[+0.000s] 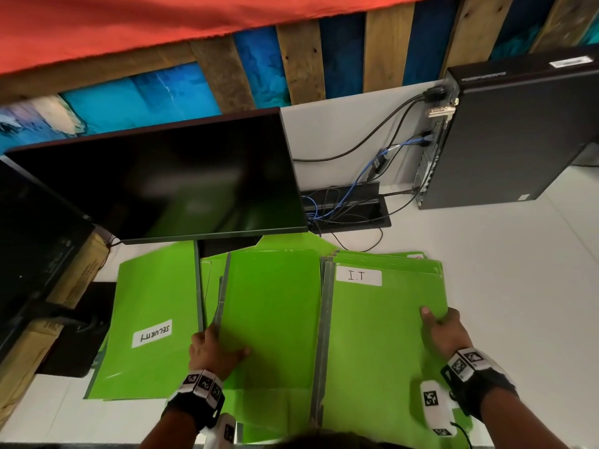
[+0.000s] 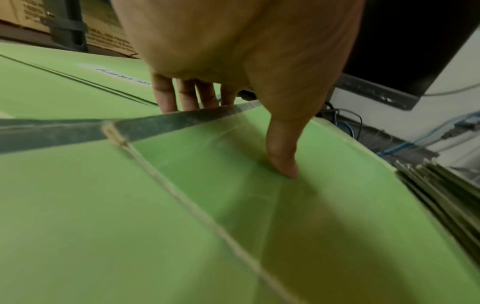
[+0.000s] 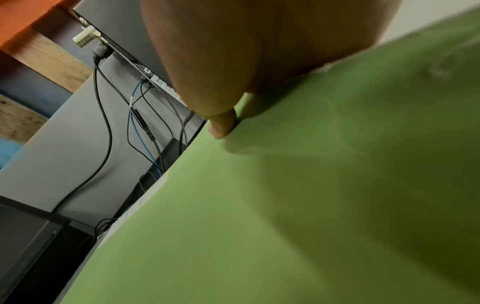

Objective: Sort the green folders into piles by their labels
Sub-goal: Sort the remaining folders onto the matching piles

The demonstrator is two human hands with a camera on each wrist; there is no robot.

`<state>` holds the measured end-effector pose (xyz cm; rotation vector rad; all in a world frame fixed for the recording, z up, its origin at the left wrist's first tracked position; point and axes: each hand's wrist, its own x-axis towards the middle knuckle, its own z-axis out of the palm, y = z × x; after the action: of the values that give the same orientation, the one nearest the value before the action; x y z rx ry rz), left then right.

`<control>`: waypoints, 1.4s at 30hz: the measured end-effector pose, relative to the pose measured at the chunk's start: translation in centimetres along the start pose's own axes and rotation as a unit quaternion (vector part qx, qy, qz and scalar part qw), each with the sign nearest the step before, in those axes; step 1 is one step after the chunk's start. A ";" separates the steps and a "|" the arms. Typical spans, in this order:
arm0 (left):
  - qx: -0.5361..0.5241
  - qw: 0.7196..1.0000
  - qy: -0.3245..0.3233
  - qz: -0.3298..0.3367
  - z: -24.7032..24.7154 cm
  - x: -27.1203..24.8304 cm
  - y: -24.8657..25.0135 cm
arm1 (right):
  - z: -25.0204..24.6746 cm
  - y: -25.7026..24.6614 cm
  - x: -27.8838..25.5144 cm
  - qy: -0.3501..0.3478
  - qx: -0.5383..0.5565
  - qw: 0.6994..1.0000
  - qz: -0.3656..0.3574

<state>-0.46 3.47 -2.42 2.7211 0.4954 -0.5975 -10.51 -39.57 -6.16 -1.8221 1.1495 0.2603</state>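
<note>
Green folders lie in three groups on the white desk. A folder labelled SECURITY [image 1: 152, 328] lies at the left. The middle folder [image 1: 272, 319] shows no label; my left hand [image 1: 214, 350] grips its grey left spine, thumb [image 2: 283, 156] on top and fingers [image 2: 187, 94] curled under the edge. At the right is a stack topped by a folder labelled I.T [image 1: 382, 335]. My right hand [image 1: 442, 332] pinches that top folder's right edge, thumb [image 3: 223, 125] on its face and the other fingers hidden beneath.
A dark monitor [image 1: 168, 179] overhangs the folders' far ends. A second monitor [image 1: 32, 231] and a cardboard box [image 1: 77, 280] stand at the left. A cable well with blue and black cables [image 1: 350, 205] and a black computer case [image 1: 505, 134] are at the back right.
</note>
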 end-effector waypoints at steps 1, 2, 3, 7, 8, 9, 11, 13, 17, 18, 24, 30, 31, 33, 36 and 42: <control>0.035 0.999 0.004 -0.005 -0.2 0.0 0.1 | 0.0 0.0 0.1 0.000 0.002 1.000 0.000; 0.042 0.999 0.001 -0.010 -0.4 0.3 0.2 | 0.0 0.0 0.1 -0.001 0.003 1.000 0.000; 0.029 0.999 -0.007 -0.016 -0.5 0.8 0.1 | 0.0 0.1 0.1 -0.002 0.002 1.000 0.000; -0.170 0.985 -0.036 -0.019 -1.3 2.5 -0.1 | -0.1 -0.2 0.1 -0.002 0.001 1.000 0.002; -0.219 0.975 -0.025 -0.014 -2.0 2.1 0.3 | -0.1 -0.2 0.1 -0.003 0.002 1.000 0.002; -0.253 0.967 -0.014 -0.006 -2.8 1.6 0.9 | -0.1 -0.1 0.2 -0.003 0.002 1.000 0.002; -0.279 0.960 0.018 0.024 -4.1 0.8 2.0 | -0.1 -0.1 0.2 -0.002 0.000 1.000 0.003; -0.272 0.960 0.025 0.062 -5.4 0.0 2.4 | -0.1 0.0 0.2 0.000 -0.003 1.000 0.005; -0.269 0.946 0.038 0.178 -9.8 -1.4 1.0 | -0.1 -0.2 0.0 -0.002 0.008 1.000 0.005; -0.261 0.943 0.049 0.200 -11.7 -1.8 0.3 | -0.1 -0.4 -0.1 -0.001 0.009 1.000 0.005; -0.460 0.847 -0.032 0.266 -20.7 -5.7 0.1 | -0.2 -0.7 -0.5 -0.001 0.017 1.000 0.008; -0.509 0.797 -0.097 0.310 -13.0 -7.5 8.9 | -0.4 -0.9 -0.9 -0.012 0.021 1.000 0.019; -0.501 0.801 -0.109 0.310 -10.5 -7.7 10.6 | -0.5 -1.0 -0.7 -0.013 0.026 0.999 0.022; -0.460 0.815 -0.136 0.324 -5.6 -8.1 13.3 | -1.2 -1.0 -0.4 -0.025 0.039 0.998 0.034; -0.382 0.847 -0.176 0.326 -0.1 -7.2 15.1 | -2.4 -0.3 0.9 -0.056 0.054 0.996 0.041; -0.259 0.924 -0.163 0.228 5.1 -5.1 14.3 | -3.0 0.6 1.0 -0.083 0.051 0.995 0.031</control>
<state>-0.91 -12.52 -1.29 2.0700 -0.0695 -0.6567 -11.27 -42.59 -5.48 -1.6449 1.0848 0.3750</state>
